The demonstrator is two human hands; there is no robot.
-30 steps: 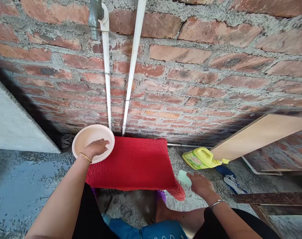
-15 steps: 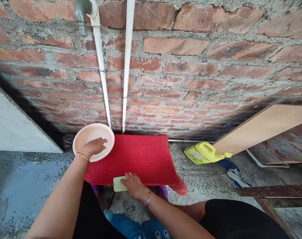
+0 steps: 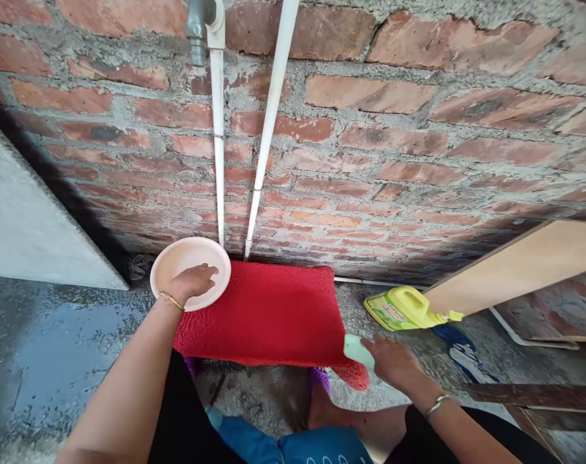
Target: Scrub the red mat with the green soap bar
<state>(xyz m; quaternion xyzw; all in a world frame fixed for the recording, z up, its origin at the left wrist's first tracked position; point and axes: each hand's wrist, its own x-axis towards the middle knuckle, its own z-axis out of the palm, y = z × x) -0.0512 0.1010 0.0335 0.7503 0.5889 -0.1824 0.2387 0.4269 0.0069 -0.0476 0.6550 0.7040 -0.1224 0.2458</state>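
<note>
A pale pink basin [image 3: 160, 274] sits on the left end of a red textured cloth or mat [image 3: 278, 309]. My left hand [image 3: 196, 281] reaches over the basin's near rim, fingers loosely stretched and holding nothing visible; whether it touches the inside, I cannot tell. In my right hand [image 3: 392, 361] is a pale green, flat, rounded scrubbing brush [image 3: 358, 350] with a small hole at one end. Its underside is hidden. This hand is at the mat's front right corner, with the brush over the edge.
A brick wall with two white pipes [image 3: 217, 148] and a grey tap [image 3: 196, 32] rises behind. On the right lie a yellow detergent jug [image 3: 403, 308], a sandal [image 3: 469, 364], a leaning board [image 3: 519, 264] and a dark wooden frame [image 3: 529, 394]. A grey slab [image 3: 36, 212] stands left, beside wet floor.
My right hand has swept right with the brush, from the mat's front middle to its right corner. My left hand stays over the basin. The view has shifted slightly.
</note>
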